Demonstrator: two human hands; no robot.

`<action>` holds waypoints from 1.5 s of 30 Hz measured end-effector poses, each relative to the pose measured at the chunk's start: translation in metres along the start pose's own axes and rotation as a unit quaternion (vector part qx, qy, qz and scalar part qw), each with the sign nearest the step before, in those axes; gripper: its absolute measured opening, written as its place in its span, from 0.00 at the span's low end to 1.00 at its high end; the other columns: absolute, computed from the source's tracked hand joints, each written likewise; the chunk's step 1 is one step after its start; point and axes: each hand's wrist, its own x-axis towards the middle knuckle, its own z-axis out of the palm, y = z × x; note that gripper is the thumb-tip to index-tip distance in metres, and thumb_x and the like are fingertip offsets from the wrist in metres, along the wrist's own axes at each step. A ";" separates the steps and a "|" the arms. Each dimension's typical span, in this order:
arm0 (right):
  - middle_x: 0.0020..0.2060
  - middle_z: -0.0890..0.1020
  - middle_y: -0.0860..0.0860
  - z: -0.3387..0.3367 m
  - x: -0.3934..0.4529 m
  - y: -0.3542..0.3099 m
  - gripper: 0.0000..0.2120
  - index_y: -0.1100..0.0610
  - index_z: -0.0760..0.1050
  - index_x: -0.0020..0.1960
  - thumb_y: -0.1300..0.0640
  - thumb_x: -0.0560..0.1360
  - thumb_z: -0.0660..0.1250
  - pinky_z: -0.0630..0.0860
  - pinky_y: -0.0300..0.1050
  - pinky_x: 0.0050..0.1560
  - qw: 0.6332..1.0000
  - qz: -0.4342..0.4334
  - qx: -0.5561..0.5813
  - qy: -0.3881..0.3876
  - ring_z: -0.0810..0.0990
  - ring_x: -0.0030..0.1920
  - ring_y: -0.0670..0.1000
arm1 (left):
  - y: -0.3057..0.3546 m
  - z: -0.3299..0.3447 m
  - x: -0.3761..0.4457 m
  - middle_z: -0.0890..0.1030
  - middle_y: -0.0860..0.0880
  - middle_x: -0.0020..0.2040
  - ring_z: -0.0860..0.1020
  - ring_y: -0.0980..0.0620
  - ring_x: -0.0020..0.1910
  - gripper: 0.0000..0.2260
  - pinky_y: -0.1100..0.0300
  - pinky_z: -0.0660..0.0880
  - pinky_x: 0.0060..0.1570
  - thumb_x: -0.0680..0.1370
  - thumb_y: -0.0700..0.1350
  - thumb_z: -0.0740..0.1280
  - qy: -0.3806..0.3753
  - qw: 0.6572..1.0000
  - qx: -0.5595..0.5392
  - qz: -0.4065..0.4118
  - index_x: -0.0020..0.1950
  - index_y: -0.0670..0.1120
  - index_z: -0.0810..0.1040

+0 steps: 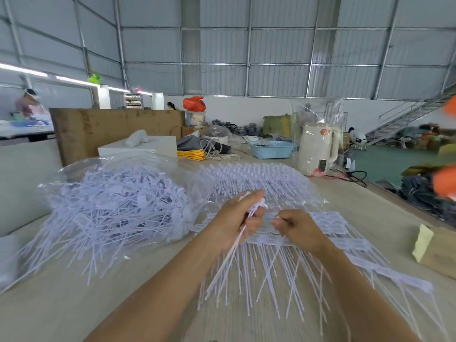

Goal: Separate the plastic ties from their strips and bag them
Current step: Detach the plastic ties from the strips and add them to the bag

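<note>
Gripping a small bundle of loose white plastic ties [237, 245], the left hand [237, 219] curls around their upper ends so the thin tails fan down toward the camera. Just beside it, the right hand [297, 229] has its fingers curled, pinching at the head of a tie on the strips [318, 230] lying flat beneath both hands. These strips are rows of flat rectangular tabs joined side by side, each with a long, slender tail spreading across the table [74, 307].

To the left, a clear plastic bag [111, 193] lies open and holds a tangled heap of separated ties, many tails spilling out of its mouth onto the surface. Behind the hands, a second clear bag [251, 178] holds neat stacks of uncut strips.

Pale wood-grain covers the table. Farther back stand a cream electric kettle [317, 149], a light blue perforated basket [272, 149], a coil of yellow cord [191, 154] and a white box [138, 146]. Corrugated grey metal walls and roof enclose the large hall, with a metal staircase [407, 119] at the right.
</note>
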 end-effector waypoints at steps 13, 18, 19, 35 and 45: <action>0.24 0.68 0.48 0.013 0.002 0.002 0.19 0.59 0.68 0.29 0.58 0.78 0.62 0.65 0.34 0.36 0.993 -0.010 -0.093 -0.077 0.66 0.26 0.42 | 0.127 -0.111 -0.021 0.78 0.45 0.52 0.76 0.45 0.50 0.09 0.58 0.70 0.45 0.80 0.43 0.60 0.288 0.610 0.734 0.080 0.57 0.42 0.75; 0.27 0.67 0.52 0.012 0.003 0.002 0.19 0.69 0.70 0.34 0.57 0.79 0.62 0.63 0.38 0.36 0.992 -0.015 -0.088 -0.087 0.64 0.27 0.46 | 0.090 -0.172 0.006 0.70 0.43 0.65 0.72 0.42 0.57 0.14 0.53 0.71 0.58 0.81 0.41 0.57 0.214 0.517 0.827 -0.049 0.66 0.44 0.70; 0.27 0.67 0.52 0.012 0.003 0.002 0.19 0.68 0.70 0.33 0.57 0.79 0.62 0.63 0.39 0.36 0.992 -0.014 -0.086 -0.089 0.64 0.27 0.46 | 0.085 -0.177 0.009 0.68 0.42 0.65 0.71 0.42 0.56 0.15 0.52 0.70 0.58 0.81 0.43 0.58 0.207 0.499 0.840 -0.047 0.68 0.45 0.68; 0.26 0.74 0.51 0.008 0.002 -0.014 0.18 0.65 0.73 0.30 0.61 0.78 0.63 0.67 0.28 0.37 0.998 0.001 0.005 -0.064 0.74 0.27 0.39 | 0.088 -0.054 0.002 0.73 0.42 0.61 0.70 0.42 0.60 0.15 0.47 0.67 0.58 0.76 0.39 0.62 0.328 0.480 0.780 0.235 0.63 0.43 0.73; 0.31 0.77 0.52 0.006 0.003 -0.013 0.10 0.50 0.79 0.37 0.63 0.73 0.69 0.71 0.38 0.29 0.982 0.013 0.189 0.017 0.73 0.27 0.46 | -0.035 -0.005 0.031 0.82 0.50 0.41 0.82 0.53 0.39 0.20 0.59 0.80 0.40 0.76 0.60 0.63 0.051 0.929 0.363 0.051 0.52 0.42 0.76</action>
